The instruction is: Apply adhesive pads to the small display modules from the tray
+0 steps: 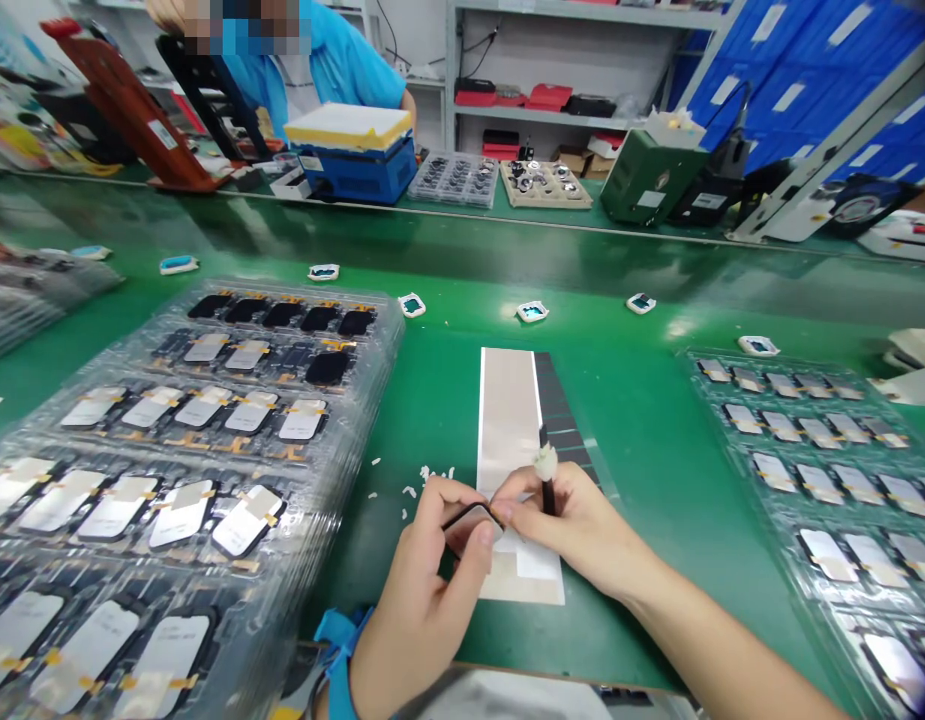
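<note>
My left hand (pixel 424 590), a blue band at its wrist, grips a small display module (pixel 466 530) by its edges. The module has a dark rim and a pale, shiny face and is held tilted. My right hand (pixel 574 525) has thumb and forefinger pinched at the module's upper right corner; anything tiny between those fingertips is hidden. Tucked in the same hand is a slim dark stick-like tool (pixel 548 495) with a whitish lump around it. Beneath both hands lies a beige-and-white sheet (pixel 511 400), with a dark strip sheet (pixel 563 400) along its right side.
Stacked clear trays (pixel 364 400) of display modules stand left; another module tray (pixel 792 480) lies right. White scraps (pixel 424 475) dot the green mat (pixel 432 390). Several small white-rimmed pieces (pixel 532 312) line the back. Across the bench, a person in blue (pixel 357 65) sits behind a blue box (pixel 364 170).
</note>
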Available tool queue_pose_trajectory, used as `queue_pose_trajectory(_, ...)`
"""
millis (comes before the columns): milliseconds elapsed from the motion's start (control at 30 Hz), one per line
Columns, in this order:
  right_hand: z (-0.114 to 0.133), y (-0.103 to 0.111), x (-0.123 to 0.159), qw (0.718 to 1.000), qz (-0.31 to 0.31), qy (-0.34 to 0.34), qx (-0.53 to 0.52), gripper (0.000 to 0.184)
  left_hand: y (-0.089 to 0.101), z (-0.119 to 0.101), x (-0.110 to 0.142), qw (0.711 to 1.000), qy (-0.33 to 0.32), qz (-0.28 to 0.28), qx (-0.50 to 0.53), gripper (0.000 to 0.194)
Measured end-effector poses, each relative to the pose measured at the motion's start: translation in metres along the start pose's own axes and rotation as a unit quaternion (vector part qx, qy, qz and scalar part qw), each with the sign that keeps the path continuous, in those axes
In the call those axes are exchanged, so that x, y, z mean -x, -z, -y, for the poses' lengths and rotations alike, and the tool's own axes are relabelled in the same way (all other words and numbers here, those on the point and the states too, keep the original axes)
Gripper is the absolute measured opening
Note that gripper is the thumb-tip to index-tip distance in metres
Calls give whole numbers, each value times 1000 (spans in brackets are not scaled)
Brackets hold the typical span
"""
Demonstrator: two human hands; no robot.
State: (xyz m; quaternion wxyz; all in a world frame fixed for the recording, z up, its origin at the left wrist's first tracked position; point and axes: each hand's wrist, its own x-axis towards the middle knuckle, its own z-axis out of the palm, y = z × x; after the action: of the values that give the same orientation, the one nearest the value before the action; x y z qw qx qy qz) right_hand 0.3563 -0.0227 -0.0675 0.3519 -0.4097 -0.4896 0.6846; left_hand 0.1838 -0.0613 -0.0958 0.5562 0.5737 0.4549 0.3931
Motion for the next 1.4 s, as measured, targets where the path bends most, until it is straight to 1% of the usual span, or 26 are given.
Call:
queue_pose_trajectory(67,-1,-2,0,1000,-2,-3,-5,36,1,0,2,1000,11,-6,5,16)
queue_pose_trajectory(133,-4,-4,0,1000,-20,4,21,34,2,1,3,1000,18,-12,17,19)
queue_pose_trajectory(300,-8,-5,1,985,-92,67,129,23,3,1,4,999,32,-4,31,23)
queue_pose_trajectory(367,-7,-7,3,979,-101,89,153,20,2,2,3,999,43,-1,30,22)
queue_pose_trajectory(467,-5,-10,4,971,-114,110,181,20,1,3,1,998,50,1,30,23)
queue_pose_trajectory(600,-7,-13,4,966,-120,114,198,19,0,5,0,998,56,2,40,22)
queue_pose_trajectory(667,-7,-12,3,965,-121,110,208,19,0,5,0,997,58,6,49,21)
queue_pose_trajectory(733,-4,-10,5,960,-128,121,216,21,0,4,-1,997,56,9,45,22)
queue_pose_trajectory(800,2,-6,10,950,-149,157,224,25,1,3,-2,998,48,14,27,21)
queue_pose_trajectory(900,9,-1,26,925,-200,226,231,34,0,-1,-3,999,32,36,-4,18)
queue_pose_trajectory(967,6,1,38,907,-236,255,238,36,0,-2,-3,999,26,45,-13,18)
queue_pose_trajectory(1033,-3,2,49,893,-255,264,259,32,-1,-3,-3,998,32,45,-2,20)
queue_pose_trajectory(1100,-14,3,56,872,-243,283,316,24,-1,-3,-1,997,51,53,30,23)
queue_pose_trajectory(1133,-19,4,58,855,-223,300,359,21,0,-3,-1,995,61,59,51,23)
queue_pose_trajectory(1167,-22,5,58,832,-195,320,409,21,0,-3,0,993,69,64,73,23)
queue_pose_trajectory(1267,-22,4,54,735,-114,373,554,22,0,-2,0,988,73,70,119,20)
queue_pose_trajectory(1333,-14,2,48,673,-84,408,611,22,0,-1,0,986,72,73,132,19)
queue_pose_trajectory(1367,-10,1,45,650,-74,425,626,23,-1,-1,0,985,73,73,135,19)
queue_pose_trajectory(1400,-5,0,43,633,-66,440,634,25,-1,-1,0,985,73,73,137,19)
